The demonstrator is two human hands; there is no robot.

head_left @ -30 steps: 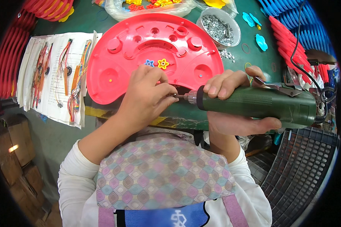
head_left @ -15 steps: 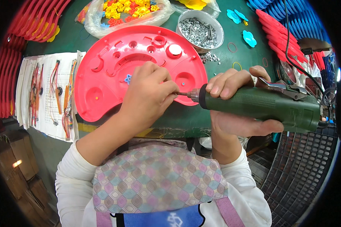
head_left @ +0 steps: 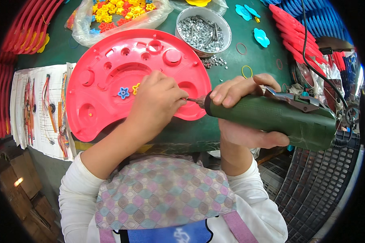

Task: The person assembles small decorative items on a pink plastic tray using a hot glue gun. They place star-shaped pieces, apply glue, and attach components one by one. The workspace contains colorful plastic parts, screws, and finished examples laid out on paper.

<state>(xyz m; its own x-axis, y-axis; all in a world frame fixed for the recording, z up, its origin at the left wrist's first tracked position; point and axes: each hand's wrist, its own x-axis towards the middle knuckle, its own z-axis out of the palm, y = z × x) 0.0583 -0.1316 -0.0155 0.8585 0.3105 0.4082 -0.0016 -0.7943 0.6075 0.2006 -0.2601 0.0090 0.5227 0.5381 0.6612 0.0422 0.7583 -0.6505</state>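
My right hand [head_left: 241, 133] is wrapped around a dark green electric screwdriver [head_left: 271, 117], its lever on top. The bit points left, toward my left hand [head_left: 155, 101]. That hand is closed in a pinch at the bit's tip, over the right half of a red, crescent-shaped plastic panel [head_left: 103, 83]. Whatever the pinched fingers hold is hidden. A blue star-shaped piece [head_left: 123, 92] lies on the panel left of my left hand. Beside it a yellow star piece [head_left: 136, 88] is partly covered by my fingers.
Behind the panel stand a white tub [head_left: 230, 40] of small screws and a clear bag [head_left: 82, 34] of coloured star pieces. Loose screws [head_left: 215, 62] lie by the tub. Wire bundles on papers [head_left: 18, 93] lie left. Red and blue parts are stacked at both sides.
The whole view has shifted, with the panel now further left in it. The yellow star shows beside the blue one. Both hands keep the same hold, the bit still at my left fingertips.
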